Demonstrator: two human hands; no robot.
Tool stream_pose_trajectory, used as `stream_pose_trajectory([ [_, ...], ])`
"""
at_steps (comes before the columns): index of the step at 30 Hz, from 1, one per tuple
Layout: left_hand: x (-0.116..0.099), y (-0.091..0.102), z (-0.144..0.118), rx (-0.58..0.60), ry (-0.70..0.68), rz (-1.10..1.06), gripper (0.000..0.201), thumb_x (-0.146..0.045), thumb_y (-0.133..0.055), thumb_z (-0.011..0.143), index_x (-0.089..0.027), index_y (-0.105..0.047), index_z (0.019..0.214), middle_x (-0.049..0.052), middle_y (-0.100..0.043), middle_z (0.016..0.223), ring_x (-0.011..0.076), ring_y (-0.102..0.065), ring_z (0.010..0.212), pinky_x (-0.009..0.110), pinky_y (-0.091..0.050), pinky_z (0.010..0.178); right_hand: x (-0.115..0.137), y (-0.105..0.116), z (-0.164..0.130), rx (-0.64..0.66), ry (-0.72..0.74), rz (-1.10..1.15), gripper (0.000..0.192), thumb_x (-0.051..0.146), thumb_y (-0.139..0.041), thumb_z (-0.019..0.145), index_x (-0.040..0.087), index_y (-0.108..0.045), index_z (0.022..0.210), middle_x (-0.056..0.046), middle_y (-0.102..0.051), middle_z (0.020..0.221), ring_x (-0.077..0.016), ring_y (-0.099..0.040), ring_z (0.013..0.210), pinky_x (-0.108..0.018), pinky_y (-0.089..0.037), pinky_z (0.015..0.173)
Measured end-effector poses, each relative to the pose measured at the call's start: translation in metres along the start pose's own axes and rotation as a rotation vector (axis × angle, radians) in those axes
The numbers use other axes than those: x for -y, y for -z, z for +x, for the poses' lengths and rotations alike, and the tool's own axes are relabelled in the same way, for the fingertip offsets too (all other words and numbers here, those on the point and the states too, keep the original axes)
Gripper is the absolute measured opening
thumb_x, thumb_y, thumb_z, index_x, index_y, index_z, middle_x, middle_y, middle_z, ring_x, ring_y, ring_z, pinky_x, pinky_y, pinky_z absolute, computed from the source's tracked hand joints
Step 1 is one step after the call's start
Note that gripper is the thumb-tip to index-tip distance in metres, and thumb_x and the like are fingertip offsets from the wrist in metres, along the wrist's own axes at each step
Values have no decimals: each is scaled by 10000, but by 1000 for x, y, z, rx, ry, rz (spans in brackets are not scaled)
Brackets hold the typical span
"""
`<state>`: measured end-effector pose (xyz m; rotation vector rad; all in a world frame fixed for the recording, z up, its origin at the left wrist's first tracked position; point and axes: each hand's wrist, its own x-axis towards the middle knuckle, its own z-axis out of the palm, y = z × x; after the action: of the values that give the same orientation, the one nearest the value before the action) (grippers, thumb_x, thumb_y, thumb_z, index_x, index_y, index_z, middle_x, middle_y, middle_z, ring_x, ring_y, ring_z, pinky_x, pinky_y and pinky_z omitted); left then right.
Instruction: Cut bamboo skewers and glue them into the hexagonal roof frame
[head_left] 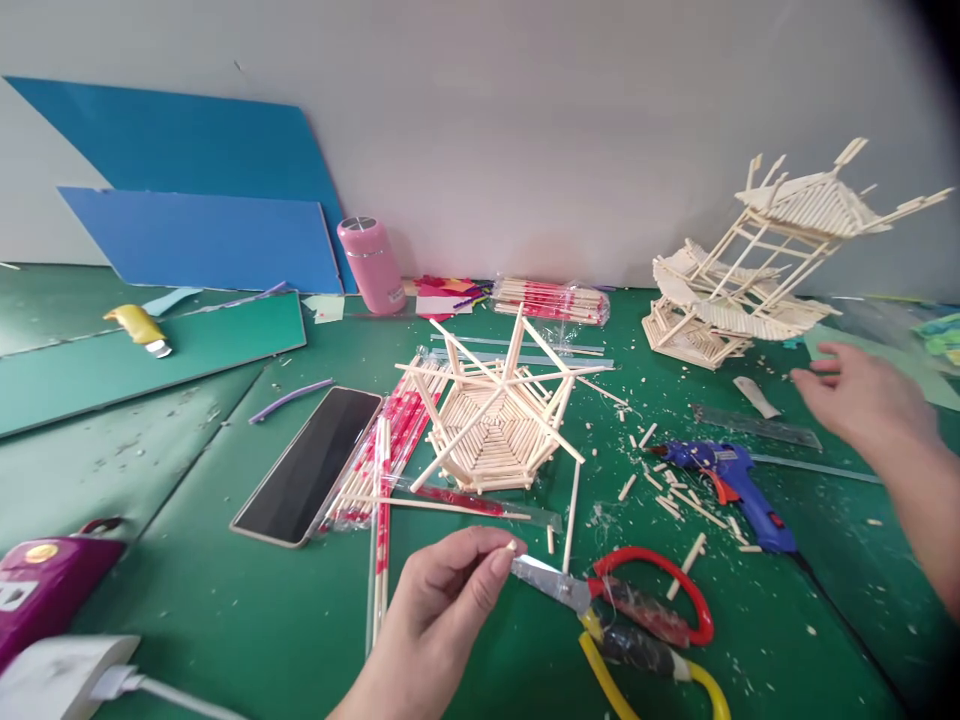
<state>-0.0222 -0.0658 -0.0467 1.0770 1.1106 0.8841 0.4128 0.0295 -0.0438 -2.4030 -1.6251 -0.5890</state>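
Left hand: the left hand (442,600) is low in the near foreground, thumb and fingers pinched shut; whether a short stick piece sits in the pinch I cannot tell. Its fingertips touch the blade tip of the scissors (630,610).
Scissors: they lie on the green worktop (225,600) just right of that hand, one handle red, one yellow.
Loose sticks: a long loose stick (572,515) lies between the hand and the model, with cut offcuts (679,495) scattered to the right.
Hexagonal stick model: the hexagonal stick model (495,420) sits mid-worktop, beyond the left hand, spokes pointing up and outward.
Glue gun: the blue glue gun (727,480) lies right of the model among the offcuts.
Right hand: the right hand (862,400) hovers open above the worktop, fingers spread and holding nothing, near a clear ruler (757,425).
Far side: a finished stick pavilion (765,260) leans at the wall.
Step in hand: likely between cutting a stick and gluing it to the model.
Next move: seems to call for a steady grip on a small piece and careful placing against a spoke.
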Motion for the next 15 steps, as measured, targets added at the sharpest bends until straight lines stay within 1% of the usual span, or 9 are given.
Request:
stream_pose_trajectory([
  [2,0,-1,3,3,27,-29,207,-369,-653,736,-170,-701,770,-4,-605,616,96,-444,548,168,-389,490,17,30,-26,38,-28,77,343,349,-372,896,168,-578,1102,-44,-677,704,-105,-554,497,-225,-354,446],
  [4,0,-3,5,12,49,-45,223,-381,-658,725,-166,-697,765,-5,-592,605,97,-439,548,170,-381,485,38,56,-61,142,34,169,330,402,-374,894,264,-572,1119,12,-676,734,-65,-480,397,-195,-347,415],
  [5,0,-4,6,15,54,-47,227,-384,-660,721,-164,-695,762,-3,-594,611,100,-443,551,174,-383,488,49,66,-80,298,110,279,358,459,-403,872,269,-563,1130,-1,-679,796,-75,-493,406,-202,-366,414],
  [6,0,-5,7,18,54,-44,229,-385,-661,718,-162,-693,761,1,-598,620,104,-452,557,179,-388,492,61,73,-99,419,190,396,358,491,-454,838,265,-580,1086,-16,-674,882,-102,-568,516,-207,-431,490],
  [7,1,-5,7,22,53,-35,230,-384,-657,720,-160,-691,762,5,-603,630,110,-462,565,185,-395,500,72,77,-117,470,248,508,333,483,-447,845,259,-584,1051,-33,-648,966,-144,-611,698,-222,-472,601],
  [8,2,-6,6,25,47,-24,228,-381,-651,726,-160,-687,768,7,-607,639,114,-470,571,189,-400,505,84,79,-133,552,294,577,309,473,-451,849,260,-576,1033,-41,-627,996,-164,-608,785,-237,-483,653],
  [11,7,-8,2,80,17,33,209,-357,-604,771,-159,-668,792,15,-613,669,121,-489,593,193,-410,524,118,75,-165,715,372,586,280,453,-453,850,255,-531,1033,-35,-586,903,-177,-575,767,-293,-474,657],
  [13,11,-10,-3,153,-18,84,192,-327,-563,805,-157,-653,804,21,-610,690,122,-492,605,194,-412,535,139,69,-174,707,404,476,287,494,-519,791,229,-546,898,-35,-554,818,-223,-542,748,-365,-439,634],
  [15,14,-11,-8,201,-66,143,173,-288,-534,825,-156,-644,810,22,-596,701,119,-482,607,194,-409,539,155,64,-177,695,457,508,238,450,-516,800,221,-530,740,-27,-525,767,-238,-510,746,-395,-399,646],
])
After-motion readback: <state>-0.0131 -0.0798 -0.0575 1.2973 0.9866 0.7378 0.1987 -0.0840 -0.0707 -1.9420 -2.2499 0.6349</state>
